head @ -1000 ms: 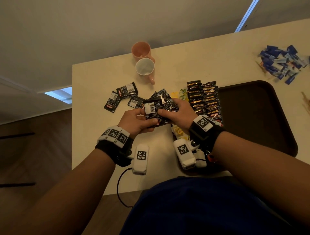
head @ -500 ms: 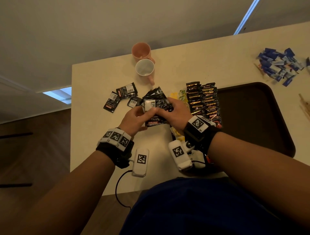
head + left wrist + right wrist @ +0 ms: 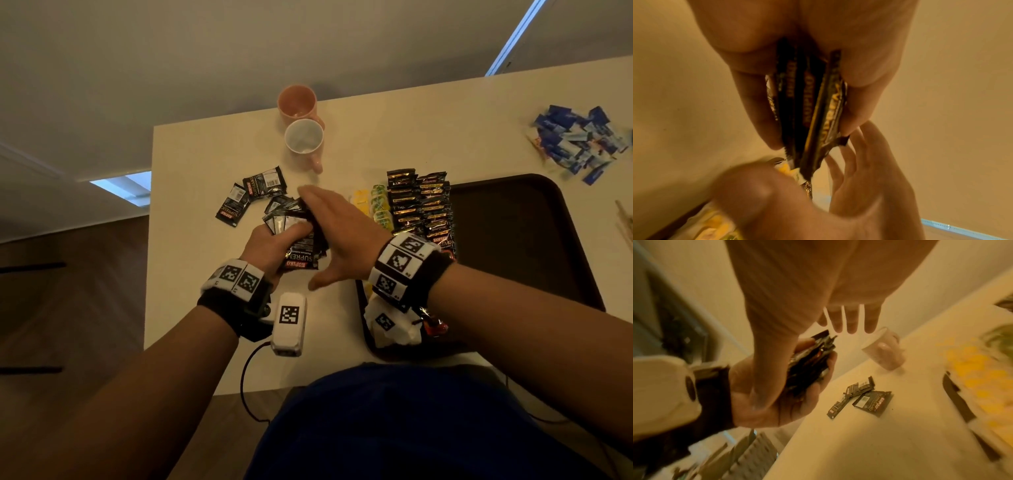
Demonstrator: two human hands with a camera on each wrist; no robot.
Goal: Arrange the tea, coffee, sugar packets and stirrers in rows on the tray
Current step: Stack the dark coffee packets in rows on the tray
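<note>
the white table [image 3: 212, 154] stands under both hands and reaches far beyond the right hand. past the fingertips, a plain grey wall [image 3: 239, 44] rises. to the left of the left hand lies a dark wooden floor [image 3: 68, 308]. two bright bluish light strips show, one [image 3: 126, 186] left of the left hand, another [image 3: 513, 37] far beyond the right hand.

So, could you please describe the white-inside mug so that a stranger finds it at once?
Start at the far edge of the cream table, left of the dark brown tray. Two pink mugs stand there, touching. The wanted mug is the nearer one, closer to the loose black coffee sachets; its inside is white, while the far mug is pink inside too.
</note>
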